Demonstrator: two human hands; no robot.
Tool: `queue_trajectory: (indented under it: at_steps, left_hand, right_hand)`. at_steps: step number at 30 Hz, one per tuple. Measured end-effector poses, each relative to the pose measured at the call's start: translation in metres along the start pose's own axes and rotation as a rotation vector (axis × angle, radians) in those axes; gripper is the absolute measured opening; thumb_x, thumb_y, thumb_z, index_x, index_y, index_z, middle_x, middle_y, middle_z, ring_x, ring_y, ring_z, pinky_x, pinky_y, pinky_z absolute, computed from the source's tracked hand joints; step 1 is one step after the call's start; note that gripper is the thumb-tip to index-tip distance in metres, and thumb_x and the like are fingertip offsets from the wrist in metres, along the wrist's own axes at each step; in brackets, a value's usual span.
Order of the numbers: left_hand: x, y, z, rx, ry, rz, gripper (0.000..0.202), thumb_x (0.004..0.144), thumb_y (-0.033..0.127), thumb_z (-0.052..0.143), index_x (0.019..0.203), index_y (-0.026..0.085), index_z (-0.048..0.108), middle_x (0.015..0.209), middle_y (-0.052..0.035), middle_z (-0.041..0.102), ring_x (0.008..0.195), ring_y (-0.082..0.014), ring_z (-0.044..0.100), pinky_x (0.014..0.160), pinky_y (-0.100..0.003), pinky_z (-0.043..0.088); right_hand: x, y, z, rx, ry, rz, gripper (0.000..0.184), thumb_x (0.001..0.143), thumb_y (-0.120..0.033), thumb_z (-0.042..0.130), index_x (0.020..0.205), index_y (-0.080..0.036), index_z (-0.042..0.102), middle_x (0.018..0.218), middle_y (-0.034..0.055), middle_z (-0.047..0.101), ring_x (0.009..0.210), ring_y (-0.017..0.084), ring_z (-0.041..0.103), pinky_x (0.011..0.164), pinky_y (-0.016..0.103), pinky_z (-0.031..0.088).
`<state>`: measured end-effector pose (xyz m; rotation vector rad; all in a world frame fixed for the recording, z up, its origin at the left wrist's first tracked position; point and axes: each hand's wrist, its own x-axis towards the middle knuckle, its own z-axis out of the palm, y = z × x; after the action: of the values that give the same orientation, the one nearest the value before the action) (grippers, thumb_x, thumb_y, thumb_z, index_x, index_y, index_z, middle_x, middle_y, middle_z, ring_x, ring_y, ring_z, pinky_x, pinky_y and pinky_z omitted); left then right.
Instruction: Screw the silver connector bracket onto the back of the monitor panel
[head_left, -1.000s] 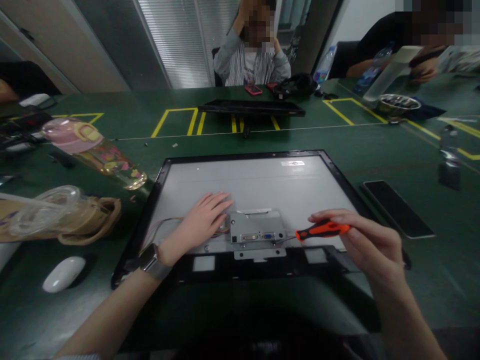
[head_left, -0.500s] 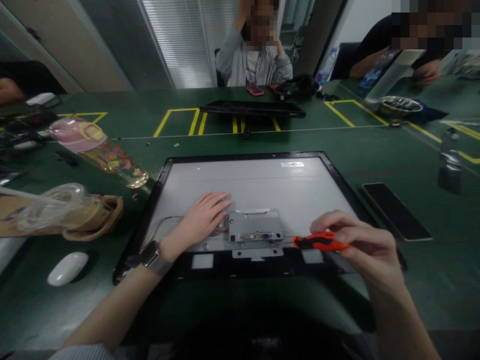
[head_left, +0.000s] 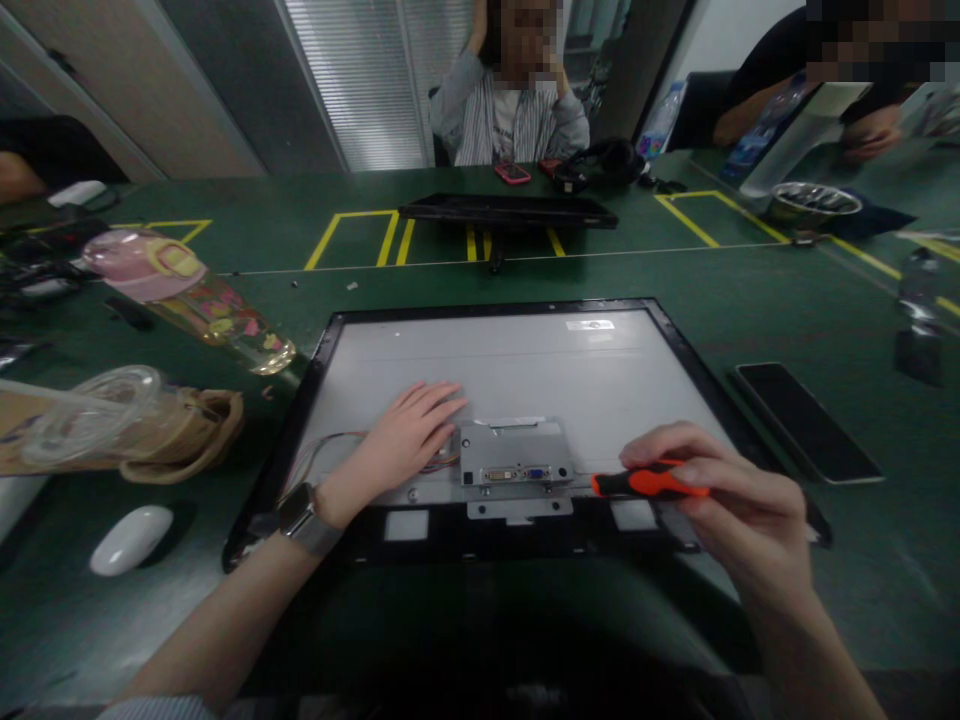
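Observation:
A monitor panel lies back-up in its black frame on the green table in front of me. A small grey metal connector box with video ports sits at its near edge. My left hand lies flat and open on the panel just left of that box, over some coloured wires. My right hand is closed around an orange-handled screwdriver. The screwdriver lies almost level and points left at the box's lower right corner.
A black phone lies right of the panel. At the left are a white mouse, a tipped clear cup in a brown holder and a pink-lidded bottle. Another black panel lies across the table, where other people sit.
My right hand has dropped slightly and turned the screwdriver handle nearly level while keeping it at the box's corner. My left hand has stayed flat on the panel.

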<state>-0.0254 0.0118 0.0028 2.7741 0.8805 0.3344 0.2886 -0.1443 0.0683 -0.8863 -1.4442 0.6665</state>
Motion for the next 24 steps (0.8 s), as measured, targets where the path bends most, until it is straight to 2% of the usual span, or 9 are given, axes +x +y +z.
queue_trajectory:
  at_steps: [6, 11, 15, 19, 24]
  left_hand:
    - [0.000, 0.002, -0.001, -0.019, 0.002, -0.004, 0.038, 0.107, 0.032, 0.038, 0.143, 0.025, 0.049, 0.153, -0.0065, 0.050, 0.142, -0.0225, 0.045, 0.122, -0.053, 0.032]
    - [0.000, 0.002, -0.001, -0.009, -0.006, -0.011, 0.038, 0.107, 0.031, 0.039, 0.143, 0.025, 0.049, 0.152, -0.0065, 0.051, 0.142, -0.0225, 0.045, 0.122, -0.053, 0.032]
    - [0.000, 0.001, 0.000, -0.007, -0.011, 0.000, 0.038, 0.107, 0.031, 0.039, 0.143, 0.024, 0.048, 0.152, -0.0069, 0.051, 0.143, -0.0228, 0.045, 0.122, -0.054, 0.033]
    - [0.000, 0.000, -0.001, -0.008, -0.010, 0.006, 0.038, 0.107, 0.031, 0.038, 0.143, 0.024, 0.049, 0.153, -0.0071, 0.050, 0.143, -0.0230, 0.045, 0.122, -0.054, 0.032]
    - [-0.001, 0.000, -0.001, -0.008, -0.007, 0.005, 0.039, 0.107, 0.031, 0.039, 0.144, 0.024, 0.049, 0.153, -0.0073, 0.050, 0.142, -0.0238, 0.045, 0.122, -0.055, 0.033]
  right_hand:
    - [-0.008, 0.001, -0.003, -0.026, 0.013, 0.080, 0.031, 0.099, -0.019, 0.055, 0.116, -0.032, 0.077, 0.110, 0.0068, 0.077, 0.101, 0.025, 0.073, 0.081, 0.041, 0.065]
    - [-0.005, 0.000, -0.002, 0.031, 0.008, 0.061, 0.023, 0.094, -0.020, 0.064, 0.105, -0.034, 0.079, 0.100, 0.0037, 0.078, 0.091, 0.021, 0.074, 0.073, 0.034, 0.065]
    - [0.000, 0.002, 0.000, 0.014, 0.047, 0.041, 0.014, 0.089, -0.029, 0.072, 0.099, -0.034, 0.081, 0.096, 0.0053, 0.076, 0.087, 0.023, 0.072, 0.070, 0.038, 0.065]
    - [0.002, 0.004, 0.001, 0.009, 0.088, -0.004, 0.008, 0.087, -0.032, 0.076, 0.091, -0.036, 0.082, 0.084, 0.0025, 0.073, 0.079, 0.021, 0.069, 0.076, 0.041, 0.065]
    - [-0.005, 0.002, 0.001, 0.002, 0.088, 0.094, 0.026, 0.096, -0.022, 0.062, 0.112, -0.036, 0.077, 0.100, 0.0041, 0.078, 0.093, 0.023, 0.073, 0.076, 0.040, 0.065]
